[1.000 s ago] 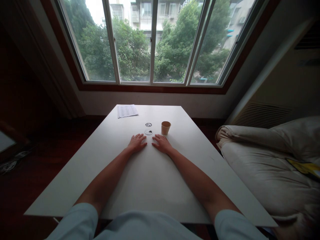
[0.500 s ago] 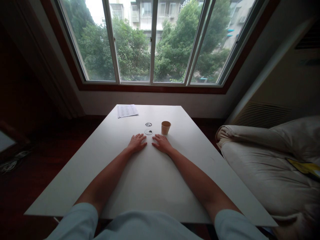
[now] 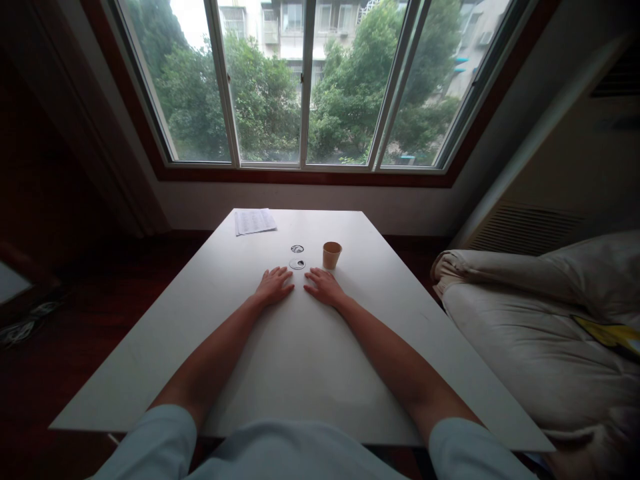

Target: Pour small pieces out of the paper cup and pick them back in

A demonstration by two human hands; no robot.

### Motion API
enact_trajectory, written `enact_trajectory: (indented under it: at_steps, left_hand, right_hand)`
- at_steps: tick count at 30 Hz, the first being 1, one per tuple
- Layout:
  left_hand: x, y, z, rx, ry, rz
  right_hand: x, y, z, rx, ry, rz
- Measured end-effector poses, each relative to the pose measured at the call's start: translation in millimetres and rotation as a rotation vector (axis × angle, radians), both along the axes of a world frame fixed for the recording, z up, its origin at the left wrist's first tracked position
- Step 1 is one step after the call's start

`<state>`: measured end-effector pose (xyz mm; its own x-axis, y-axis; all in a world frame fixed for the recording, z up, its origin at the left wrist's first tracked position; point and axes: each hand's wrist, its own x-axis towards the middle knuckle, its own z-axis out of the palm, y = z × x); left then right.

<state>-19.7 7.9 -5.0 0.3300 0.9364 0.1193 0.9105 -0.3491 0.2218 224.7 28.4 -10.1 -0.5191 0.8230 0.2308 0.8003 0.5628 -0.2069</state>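
Head view: left hand (image 3: 275,285) and right hand (image 3: 325,288) palm-down, spread flat, gripping nothing.
Upright tan tapered paper cup (image 3: 331,256) just far of right hand, the nearer one.

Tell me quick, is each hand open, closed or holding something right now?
Left hand: open, palm down on the white table, holding nothing.
Right hand: open, palm down near the brown cup, holding nothing.

On the table (image 3: 295,373), the cup (image 3: 332,257) stands right of two circles (image 3: 297,265), with papers (image 3: 255,222) behind, leftward.
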Motion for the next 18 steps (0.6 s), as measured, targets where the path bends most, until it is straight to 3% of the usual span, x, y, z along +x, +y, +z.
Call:
enact_trajectory:
  at_steps: [18]
  left_hand:
    - [-0.4, -0.4, 1.1, 0.002, -0.008, -0.006]
  right_hand:
    - [-0.2, 0.6, 0.1, 0.003, 0.003, -0.003]
